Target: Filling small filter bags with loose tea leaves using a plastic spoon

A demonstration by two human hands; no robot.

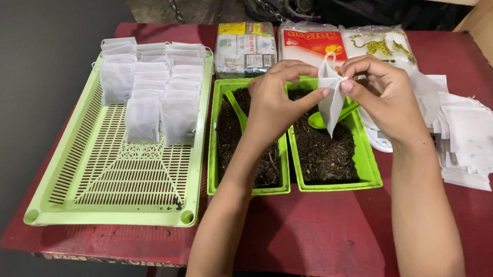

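Dark red bench. Bearing: slatted green tray at left, two green tubs of dark loose material at centre, packets behind, stacked white sachets at right.

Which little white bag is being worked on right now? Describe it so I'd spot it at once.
Start at the dark red table and find the two small green trays of dark loose leaf; above the right tray, both hands meet. The left hand and right hand pinch one small white bag by its top. It alone hangs in the air.
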